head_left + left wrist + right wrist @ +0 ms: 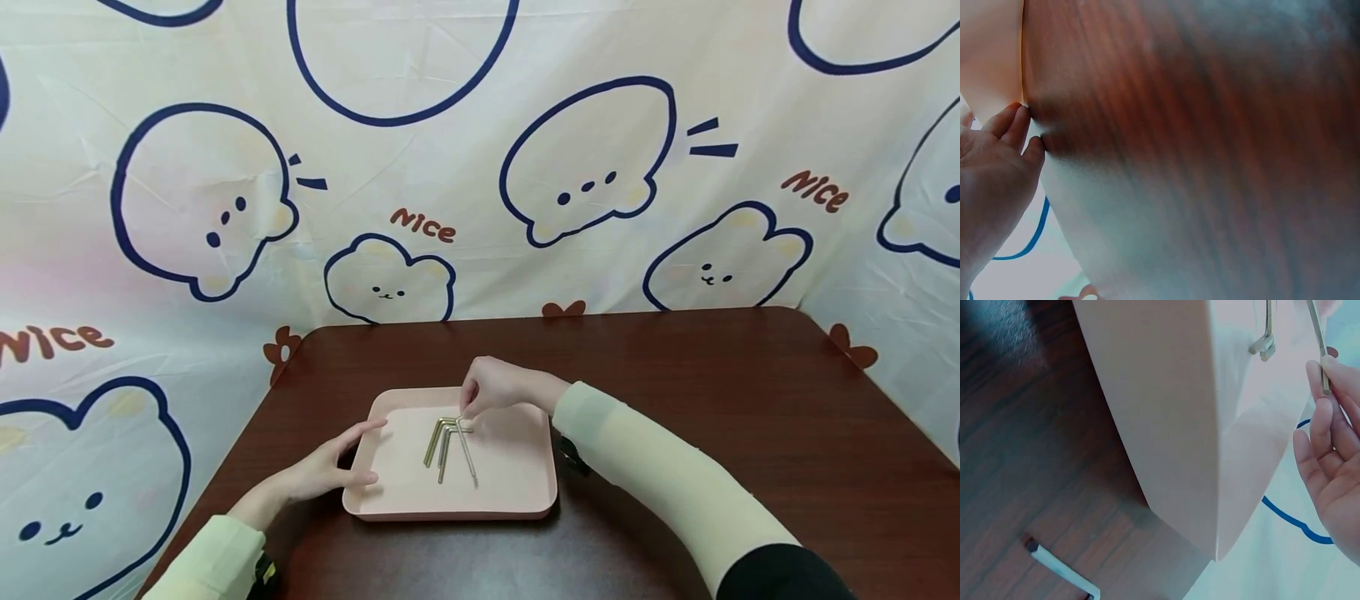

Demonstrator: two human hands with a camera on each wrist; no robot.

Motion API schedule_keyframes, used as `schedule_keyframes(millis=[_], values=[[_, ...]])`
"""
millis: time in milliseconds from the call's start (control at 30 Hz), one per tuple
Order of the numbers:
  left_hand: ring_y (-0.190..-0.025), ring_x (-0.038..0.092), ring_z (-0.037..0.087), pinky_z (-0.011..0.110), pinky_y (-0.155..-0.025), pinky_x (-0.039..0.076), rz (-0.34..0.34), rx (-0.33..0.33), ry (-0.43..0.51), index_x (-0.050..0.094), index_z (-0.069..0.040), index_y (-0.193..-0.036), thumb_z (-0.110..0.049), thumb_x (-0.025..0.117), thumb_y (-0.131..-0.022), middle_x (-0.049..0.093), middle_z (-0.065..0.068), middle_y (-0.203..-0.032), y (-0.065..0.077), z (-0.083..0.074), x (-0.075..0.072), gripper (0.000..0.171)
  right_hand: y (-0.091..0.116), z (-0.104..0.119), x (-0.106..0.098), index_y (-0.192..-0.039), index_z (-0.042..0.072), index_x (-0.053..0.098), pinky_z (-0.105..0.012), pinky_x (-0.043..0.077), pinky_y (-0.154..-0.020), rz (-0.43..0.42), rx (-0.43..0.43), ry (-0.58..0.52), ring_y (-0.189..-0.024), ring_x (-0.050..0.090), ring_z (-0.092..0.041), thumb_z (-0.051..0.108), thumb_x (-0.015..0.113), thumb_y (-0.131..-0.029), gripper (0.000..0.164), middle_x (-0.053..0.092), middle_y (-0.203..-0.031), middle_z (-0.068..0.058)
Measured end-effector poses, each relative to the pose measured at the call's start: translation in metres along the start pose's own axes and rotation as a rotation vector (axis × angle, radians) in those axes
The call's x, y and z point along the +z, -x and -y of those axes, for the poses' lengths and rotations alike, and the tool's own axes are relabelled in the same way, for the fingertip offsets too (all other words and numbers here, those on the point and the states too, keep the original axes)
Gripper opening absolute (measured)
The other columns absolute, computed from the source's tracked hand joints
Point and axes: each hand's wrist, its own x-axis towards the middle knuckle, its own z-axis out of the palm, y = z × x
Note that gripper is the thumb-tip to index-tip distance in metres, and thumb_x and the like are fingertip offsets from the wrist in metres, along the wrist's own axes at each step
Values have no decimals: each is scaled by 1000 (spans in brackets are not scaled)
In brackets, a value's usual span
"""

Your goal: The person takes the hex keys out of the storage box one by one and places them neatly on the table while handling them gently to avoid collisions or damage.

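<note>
Metal hex key (467, 452) was pinched in your right hand (495, 387) toward the pink tray's (517, 479) far edge, maybe mid-pickup; left hand (330, 467) spread on its left edge. Next move needed a steady pinch.

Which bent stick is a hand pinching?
The bent stick with the rightmost long side in the head view: the right hand pinches its end; the other sticks lie unheld.

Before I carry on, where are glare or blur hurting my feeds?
Head: fairly sharp and evenly lit, a shadow at the near edge of the tray; left wrist: table blurred, pale glare at top right and lower down, left hand readable; right wrist: bluish cast, washed-out backdrop behind the right hand, glare patch at top left, held hex key readable.
</note>
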Motion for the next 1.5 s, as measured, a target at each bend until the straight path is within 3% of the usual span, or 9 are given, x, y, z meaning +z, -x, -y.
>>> schedule_keyframes(millis=[333, 733, 1000, 1500], values=[[-135, 29, 39, 62, -103, 20, 0, 4, -1, 34, -8, -148, -20, 76, -85, 35, 19, -149, 0, 0, 0, 77, 5, -3, -10, -74, 17, 76, -23, 47, -67, -17, -4, -21, -71, 56, -9, 12, 78, -83, 11, 68, -72, 9], [-135, 29, 39, 63, -103, 19, 4, -3, 10, 34, -8, -148, -20, 76, -85, 34, 20, -149, 0, 0, 1, 77, 14, -5, -23, -80, 5, 77, -20, 49, -66, -19, -84, -29, -69, 61, -3, 6, 76, -83, 4, 69, -73, 5], [-135, 30, 37, 58, -104, 23, 1, 7, -13, 34, -9, -148, -21, 76, -85, 36, 18, -149, 0, 1, 0, 77, 21, -11, -34, -81, 9, 78, -22, 50, -69, -36, -52, -11, -72, 61, -7, 10, 77, -84, 3, 69, -75, 7], [-135, 29, 39, 63, -104, 20, 4, -8, 5, 34, -9, -148, -21, 76, -85, 34, 20, -150, -1, 0, 1, 77, 40, -24, -59, -81, 14, 78, -26, 50, -69, -86, 0, -23, -76, 59, -12, 15, 76, -85, 5, 70, -77, 7]])
